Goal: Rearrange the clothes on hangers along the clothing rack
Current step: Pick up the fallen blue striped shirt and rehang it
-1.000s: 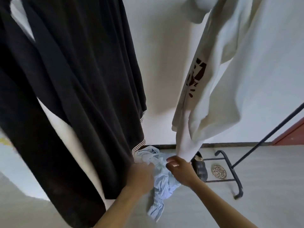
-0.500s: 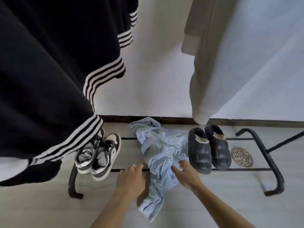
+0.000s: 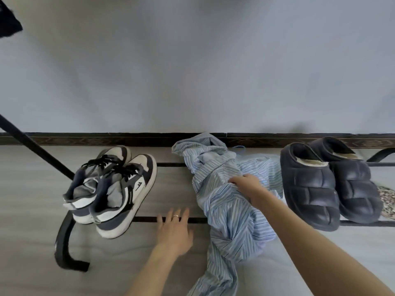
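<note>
A crumpled light blue striped shirt [image 3: 230,210] lies across the black bottom rails of the clothing rack [image 3: 147,219], trailing toward me on the floor. My right hand [image 3: 245,183] rests on the middle of the shirt with its fingers curled into the fabric. To the left of the shirt, my left hand [image 3: 174,229], with a ring on one finger, lies flat and spread over the front rail, holding nothing. No hanger is visible. Only a dark corner of a hanging garment [image 3: 8,24] shows at the top left.
A pair of navy and white sneakers [image 3: 109,191] stands on the rails at the left. Dark padded slippers [image 3: 327,184] stand at the right, with a small woven disc [image 3: 386,201] beside them. The rack's slanted black leg [image 3: 36,148] crosses the left. A white wall with a dark skirting lies behind.
My view has dropped from the hanging black and white garments down to the rack's base. My right hand has moved further up onto the shirt, and my left hand has spread on the front rail.
</note>
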Motion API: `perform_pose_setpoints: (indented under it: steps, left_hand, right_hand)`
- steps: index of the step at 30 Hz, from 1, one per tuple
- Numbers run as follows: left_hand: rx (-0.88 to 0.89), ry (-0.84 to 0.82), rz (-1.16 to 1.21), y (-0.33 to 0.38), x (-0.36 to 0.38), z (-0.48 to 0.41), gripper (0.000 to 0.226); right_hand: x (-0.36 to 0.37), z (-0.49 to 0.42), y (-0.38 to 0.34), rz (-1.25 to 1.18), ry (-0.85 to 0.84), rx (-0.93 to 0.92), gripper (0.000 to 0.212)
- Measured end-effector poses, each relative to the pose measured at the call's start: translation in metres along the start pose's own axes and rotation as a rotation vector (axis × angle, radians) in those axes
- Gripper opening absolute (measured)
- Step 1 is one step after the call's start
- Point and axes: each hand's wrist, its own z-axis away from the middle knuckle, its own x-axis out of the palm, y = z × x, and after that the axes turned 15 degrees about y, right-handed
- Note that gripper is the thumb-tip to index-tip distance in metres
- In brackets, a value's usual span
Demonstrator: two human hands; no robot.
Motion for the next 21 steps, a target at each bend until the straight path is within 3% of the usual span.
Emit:
perform_pose_setpoints:
  steps: [3, 7, 9, 16, 21]
  left_hand:
    - [0.017, -0.021, -0.018, 0.000, -0.001, 0.000, 0.068]
    - [-0.012, -0.088, 0.047, 0.000, -0.030, 0.021, 0.069]
    - [-0.064, -0.076, 0.149, 0.006, -0.064, 0.047, 0.068]
    - [-0.177, 0.142, 0.354, 0.035, -0.272, 0.152, 0.074]
    - [-0.161, 0.004, 0.455, 0.072, -0.423, 0.241, 0.070]
  right_hand:
    - [0.000, 0.013, -0.003, -0.049, -0.007, -0.102, 0.006]
    - [-0.025, 0.077, -0.015, -0.074, -0.025, -0.329, 0.020]
    - [-0.053, 0.122, -0.021, 0.019, -0.019, -0.456, 0.017]
    - [-0.197, 0.318, -0.076, 0.199, 0.026, -0.551, 0.009]
    - [-0.297, 0.469, -0.130, 0.238, 0.066, -0.546, 0.018]
